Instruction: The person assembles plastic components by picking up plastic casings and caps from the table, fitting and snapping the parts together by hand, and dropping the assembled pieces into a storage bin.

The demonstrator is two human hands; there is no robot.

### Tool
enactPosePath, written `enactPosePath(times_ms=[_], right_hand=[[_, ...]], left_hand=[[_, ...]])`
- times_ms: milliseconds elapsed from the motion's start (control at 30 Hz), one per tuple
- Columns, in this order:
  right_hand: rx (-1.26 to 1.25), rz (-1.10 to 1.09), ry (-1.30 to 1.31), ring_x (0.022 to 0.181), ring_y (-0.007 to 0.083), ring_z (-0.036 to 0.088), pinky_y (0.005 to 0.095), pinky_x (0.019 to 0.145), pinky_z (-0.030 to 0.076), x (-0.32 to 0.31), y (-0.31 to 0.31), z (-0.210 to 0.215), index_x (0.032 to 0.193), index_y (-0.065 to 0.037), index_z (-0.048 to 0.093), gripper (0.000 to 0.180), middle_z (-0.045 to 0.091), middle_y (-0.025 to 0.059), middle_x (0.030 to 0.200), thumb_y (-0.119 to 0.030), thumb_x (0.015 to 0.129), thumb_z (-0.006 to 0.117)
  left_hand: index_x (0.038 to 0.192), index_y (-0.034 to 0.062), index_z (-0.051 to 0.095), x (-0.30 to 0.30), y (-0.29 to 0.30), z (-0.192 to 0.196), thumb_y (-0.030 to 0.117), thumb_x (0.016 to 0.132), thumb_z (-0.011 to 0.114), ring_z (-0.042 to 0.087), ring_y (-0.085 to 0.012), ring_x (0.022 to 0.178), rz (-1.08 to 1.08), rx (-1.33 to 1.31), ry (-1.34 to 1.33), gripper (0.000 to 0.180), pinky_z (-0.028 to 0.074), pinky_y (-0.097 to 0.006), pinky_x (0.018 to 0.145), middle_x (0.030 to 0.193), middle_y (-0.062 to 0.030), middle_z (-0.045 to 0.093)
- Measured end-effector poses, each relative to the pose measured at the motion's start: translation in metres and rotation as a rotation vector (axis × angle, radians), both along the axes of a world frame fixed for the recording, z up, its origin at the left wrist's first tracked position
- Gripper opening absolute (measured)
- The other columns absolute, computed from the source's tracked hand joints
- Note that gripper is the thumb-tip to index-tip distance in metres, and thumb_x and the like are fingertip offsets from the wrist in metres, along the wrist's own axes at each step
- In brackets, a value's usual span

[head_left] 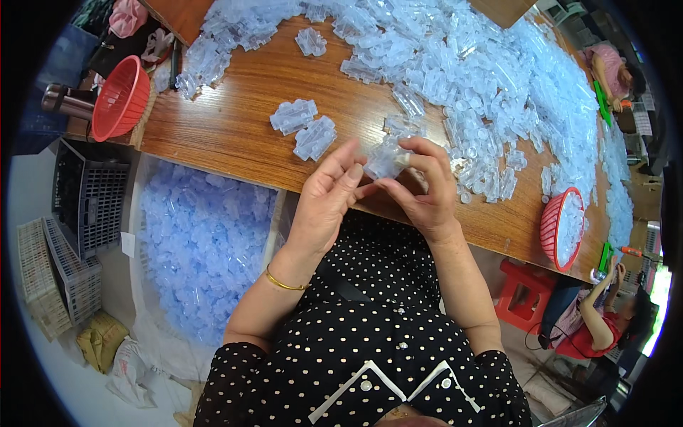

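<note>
My left hand [326,198] and my right hand [425,186] meet over the near edge of a wooden table [235,121]. Between their fingertips they hold a small cluster of clear plastic tubes [385,159]; the right fingers curl over its top, the left fingers pinch its left side. Two similar clusters [304,128] lie on the wood just beyond my left hand. A large heap of the same clear plastic pieces [484,78] covers the far and right part of the table.
A red basket [119,98] leans at the table's left end, another red basket [562,228] holding clear pieces sits at the right edge. A big bag of bluish plastic pieces [203,242] stands below the table. Grey and white crates [78,213] stand left. Other people sit right.
</note>
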State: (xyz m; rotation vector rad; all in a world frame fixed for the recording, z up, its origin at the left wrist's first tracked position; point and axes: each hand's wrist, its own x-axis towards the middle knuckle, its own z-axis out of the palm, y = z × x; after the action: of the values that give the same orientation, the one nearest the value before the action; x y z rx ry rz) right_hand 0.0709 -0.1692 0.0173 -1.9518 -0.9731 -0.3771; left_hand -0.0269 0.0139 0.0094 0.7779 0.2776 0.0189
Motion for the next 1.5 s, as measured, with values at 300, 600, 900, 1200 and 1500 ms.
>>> enactPosePath(times_ms=[300, 600, 900, 1200, 1500], right_hand=[[0.295, 0.239, 0.248, 0.143, 0.0360, 0.065, 0.0494, 0.117, 0.054, 0.000, -0.024, 0.008, 0.128, -0.006, 0.067, 0.059, 0.065, 0.0213, 0.153, -0.020, 0.082, 0.101], [-0.076, 0.132, 0.141, 0.144, 0.0381, 0.064, 0.0513, 0.121, 0.049, -0.017, -0.044, 0.050, 0.126, -0.009, 0.077, 0.055, 0.066, 0.0208, 0.158, -0.023, 0.079, 0.101], [0.059, 0.191, 0.157, 0.139, 0.0379, 0.068, 0.0494, 0.116, 0.053, -0.016, -0.050, 0.058, 0.129, -0.010, 0.075, 0.061, 0.071, 0.0175, 0.151, -0.021, 0.076, 0.102], [0.024, 0.243, 0.215, 0.144, 0.0390, 0.065, 0.0539, 0.122, 0.046, -0.014, -0.052, 0.057, 0.127, -0.006, 0.074, 0.062, 0.069, 0.0254, 0.153, -0.029, 0.077, 0.102], [-0.046, 0.193, 0.085, 0.120, 0.0286, 0.077, 0.0555, 0.122, 0.050, -0.019, -0.045, 0.071, 0.117, -0.009, 0.076, 0.053, 0.071, 0.0164, 0.153, -0.028, 0.075, 0.102]], left_hand=[[0.171, 0.0058, 0.043, 0.008, 0.003, 0.043, 0.014, 0.112, 0.071, 0.067, -0.0188, 0.136, -0.361, -0.169, -0.179, 0.066, 0.058, -0.038, 0.114, 0.154, -0.0135, 0.065], [0.162, 0.0103, 0.043, 0.006, -0.002, 0.040, -0.003, 0.101, 0.080, 0.069, -0.0244, 0.136, -0.380, -0.084, -0.160, 0.072, 0.059, -0.040, 0.116, 0.150, -0.0174, 0.066], [0.168, 0.0153, 0.042, 0.004, -0.014, 0.043, 0.001, 0.094, 0.089, 0.071, -0.0339, 0.136, -0.329, -0.070, -0.184, 0.089, 0.062, -0.047, 0.114, 0.147, -0.0201, 0.067], [0.166, 0.0178, 0.042, 0.003, -0.013, 0.043, 0.003, 0.089, 0.094, 0.072, -0.0350, 0.133, -0.303, -0.036, -0.152, 0.094, 0.064, -0.047, 0.111, 0.146, -0.0203, 0.068], [0.161, 0.0167, 0.042, 0.000, -0.014, 0.043, -0.001, 0.094, 0.088, 0.071, -0.0317, 0.134, -0.362, -0.299, -0.184, 0.083, 0.065, -0.045, 0.111, 0.145, -0.0220, 0.068]])
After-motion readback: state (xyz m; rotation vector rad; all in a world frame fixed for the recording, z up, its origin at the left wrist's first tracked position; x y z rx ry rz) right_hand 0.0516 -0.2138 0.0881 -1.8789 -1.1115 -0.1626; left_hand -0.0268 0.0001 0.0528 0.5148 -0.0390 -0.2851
